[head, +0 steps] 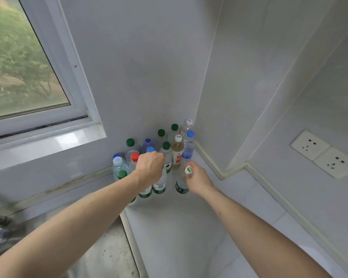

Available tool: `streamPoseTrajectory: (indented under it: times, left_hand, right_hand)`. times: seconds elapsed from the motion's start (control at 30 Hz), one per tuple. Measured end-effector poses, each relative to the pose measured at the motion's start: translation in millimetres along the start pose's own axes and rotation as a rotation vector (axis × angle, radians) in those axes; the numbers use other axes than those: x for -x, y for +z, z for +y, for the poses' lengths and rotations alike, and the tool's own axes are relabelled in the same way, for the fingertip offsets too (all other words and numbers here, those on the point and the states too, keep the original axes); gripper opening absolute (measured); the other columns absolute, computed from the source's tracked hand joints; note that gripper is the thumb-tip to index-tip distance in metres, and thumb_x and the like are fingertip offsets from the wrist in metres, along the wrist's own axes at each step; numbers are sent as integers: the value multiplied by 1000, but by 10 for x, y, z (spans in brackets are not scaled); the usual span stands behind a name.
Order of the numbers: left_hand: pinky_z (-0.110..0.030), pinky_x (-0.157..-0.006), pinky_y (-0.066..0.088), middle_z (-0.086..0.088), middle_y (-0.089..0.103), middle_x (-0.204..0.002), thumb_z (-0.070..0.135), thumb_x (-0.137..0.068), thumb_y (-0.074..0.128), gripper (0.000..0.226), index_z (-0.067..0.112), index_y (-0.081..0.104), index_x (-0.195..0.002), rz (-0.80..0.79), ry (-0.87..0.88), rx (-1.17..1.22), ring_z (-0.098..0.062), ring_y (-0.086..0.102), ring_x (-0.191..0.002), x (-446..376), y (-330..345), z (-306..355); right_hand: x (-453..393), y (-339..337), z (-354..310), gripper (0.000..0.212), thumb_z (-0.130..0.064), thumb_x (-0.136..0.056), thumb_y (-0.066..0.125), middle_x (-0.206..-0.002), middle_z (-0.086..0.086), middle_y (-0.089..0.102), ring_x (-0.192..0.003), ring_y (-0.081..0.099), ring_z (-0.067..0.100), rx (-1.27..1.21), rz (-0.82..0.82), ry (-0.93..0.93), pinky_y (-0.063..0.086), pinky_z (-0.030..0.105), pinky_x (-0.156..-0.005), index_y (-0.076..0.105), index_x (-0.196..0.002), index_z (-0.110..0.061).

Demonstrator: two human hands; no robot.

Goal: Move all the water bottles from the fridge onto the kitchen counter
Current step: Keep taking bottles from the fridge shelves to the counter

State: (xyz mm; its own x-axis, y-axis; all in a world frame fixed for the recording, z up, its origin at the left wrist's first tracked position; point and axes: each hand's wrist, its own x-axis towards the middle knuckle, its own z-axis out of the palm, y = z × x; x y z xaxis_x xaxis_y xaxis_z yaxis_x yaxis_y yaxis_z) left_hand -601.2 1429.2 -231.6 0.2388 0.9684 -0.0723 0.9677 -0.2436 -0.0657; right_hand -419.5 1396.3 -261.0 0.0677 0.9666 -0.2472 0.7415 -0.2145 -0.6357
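**Two hands setting bottles among a cluster in the counter corner**

The left hand point(150, 169) is curling over the top of a green-labelled bottle point(159, 184) at the near edge of the cluster. The right hand point(197, 178) is pinching the neck of a white-capped bottle point(182, 184) standing just to the right. Both bottles are resting upright on the white counter point(181, 227). Further bottles are standing behind, including a red-capped bottle point(134, 158) and an amber bottle point(177, 153) toward the far corner.

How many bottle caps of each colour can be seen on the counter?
Green caps: 5
Blue caps: 5
White caps: 3, one on the bottle in the right hand's grip
Red cap: 1
Total: 14 caps in view; the left hand hides the tops of the bottles under it.
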Motion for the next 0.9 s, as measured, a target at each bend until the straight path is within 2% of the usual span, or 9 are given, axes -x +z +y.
streamPoseTrajectory:
  times: [0.17,0.3,0.43,0.53,0.7,0.8,0.9]
  left_hand:
    - [-36,-60,39,-5,70,-98,4,-92,60,18,16,66,-104,1,-4,-17,-29,67,-85,-40,-21,-22]
    - [-35,-57,37,-4,70,-99,5,-92,62,19,17,67,-105,9,-10,-12,-27,66,-82,-80,5,-73]
    - [-35,-58,42,-2,69,-102,9,-93,63,16,19,67,-105,12,10,44,-26,65,-81,-114,83,-122]
    - [-35,-60,49,0,69,-109,10,-93,64,24,21,68,-113,32,30,83,-26,68,-86,-117,152,-137]
    - [-35,-62,50,3,67,-118,17,-96,65,31,25,64,-126,35,34,121,-26,68,-95,-50,186,-124]
    - [-34,-64,53,5,64,-127,22,-97,66,37,27,60,-133,58,46,178,-24,68,-99,67,136,-127]
    - [-34,-73,56,8,58,-140,25,-97,67,46,29,56,-142,90,47,310,-22,65,-110,272,70,-154]
  right_hand:
    - [-288,85,-233,23,-10,-101,57,-113,9,66,-98,61,27,-3,-42,-29,47,33,-81,59,-123,-16]
    - [-446,196,-343,24,-16,-103,57,-116,8,66,-101,62,27,1,-87,-31,50,35,-84,57,-126,-20]
    - [-532,257,-404,27,-14,-103,58,-118,9,65,-100,61,28,-13,-97,-46,50,36,-82,54,-130,-19]
    - [-565,256,-411,33,-12,-104,57,-120,11,64,-99,59,27,-7,-102,-50,48,34,-80,52,-135,-18]
    - [-488,235,-361,44,-11,-101,60,-136,5,63,-122,61,28,-38,-116,-57,48,33,-92,52,-143,-23]
    - [-304,157,-333,53,-11,-100,62,-146,0,59,-134,56,25,-82,-78,-81,46,34,-104,49,-149,-26]
    - [-19,59,-253,65,-5,-96,64,-154,-5,51,-143,48,21,-152,-10,-98,42,33,-115,44,-154,-29]
